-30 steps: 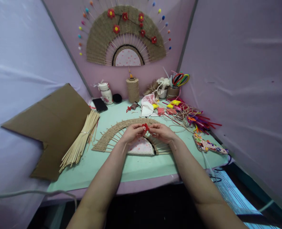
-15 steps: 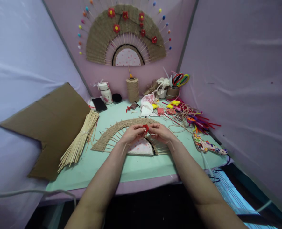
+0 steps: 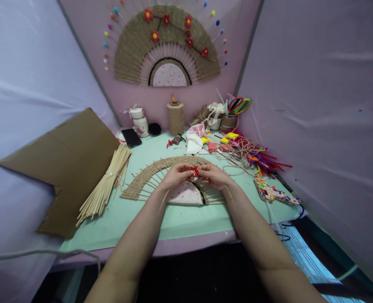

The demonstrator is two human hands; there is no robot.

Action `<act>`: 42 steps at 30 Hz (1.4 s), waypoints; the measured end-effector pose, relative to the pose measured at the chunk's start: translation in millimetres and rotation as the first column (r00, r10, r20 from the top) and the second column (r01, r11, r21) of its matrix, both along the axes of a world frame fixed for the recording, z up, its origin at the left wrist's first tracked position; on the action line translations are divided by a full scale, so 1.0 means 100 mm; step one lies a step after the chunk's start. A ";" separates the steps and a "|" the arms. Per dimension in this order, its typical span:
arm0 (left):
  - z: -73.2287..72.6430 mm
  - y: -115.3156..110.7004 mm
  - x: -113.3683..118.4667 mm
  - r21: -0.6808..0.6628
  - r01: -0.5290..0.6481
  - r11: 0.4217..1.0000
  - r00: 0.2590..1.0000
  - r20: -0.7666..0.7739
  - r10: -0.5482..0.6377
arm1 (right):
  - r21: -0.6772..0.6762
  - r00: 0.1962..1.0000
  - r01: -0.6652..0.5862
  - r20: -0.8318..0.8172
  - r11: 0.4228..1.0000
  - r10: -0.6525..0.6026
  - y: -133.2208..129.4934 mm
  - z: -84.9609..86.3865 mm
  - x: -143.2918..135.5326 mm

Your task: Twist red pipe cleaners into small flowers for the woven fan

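Note:
Between my two hands is a small red flower with a pale centre. My left hand pinches its left side, thumb against fingers. From the other side my right hand grips it with the fingertips. Both hands are above a half-round woven twine fan that lies on the table, with thin sticks as ribs and a white, pink-spotted half circle edged in black. Hands and wrists cover part of the fan's middle and right side.
A bundle of thin sticks lies left, beside brown cardboard. Behind stand a twine spool and a white bottle. Tangled twine and pipe cleaners and a patterned glue gun lie right. A finished fan hangs on the wall.
The red flower has turned slightly and sits a touch lower and further right between my fingertips. Both hands keep hold of it.

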State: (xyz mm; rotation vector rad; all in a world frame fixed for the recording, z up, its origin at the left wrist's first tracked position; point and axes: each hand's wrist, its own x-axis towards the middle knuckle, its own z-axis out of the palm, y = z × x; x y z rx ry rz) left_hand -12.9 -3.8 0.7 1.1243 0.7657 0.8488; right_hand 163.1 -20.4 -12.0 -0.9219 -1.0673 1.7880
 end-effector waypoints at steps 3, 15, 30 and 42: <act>-0.02 0.01 0.00 0.009 0.003 1.000 1.000 -0.006 -0.003 | 0.012 0.999 0.007 0.033 1.000 -0.008 0.01 -0.01 -0.02; -0.07 0.04 0.01 -0.002 0.006 1.000 0.999 -0.046 -0.006 | 0.231 0.934 0.051 0.333 0.972 -0.128 0.02 0.00 -0.01; -0.05 0.02 0.04 -0.046 -0.073 0.996 0.996 0.039 0.074 | 0.302 0.849 0.326 0.322 0.896 -0.418 0.06 -0.11 -0.11; -0.04 0.02 0.05 -0.074 -0.139 0.988 0.989 0.035 0.142 | 0.354 0.856 0.352 0.253 0.867 -0.451 0.06 -0.09 -0.07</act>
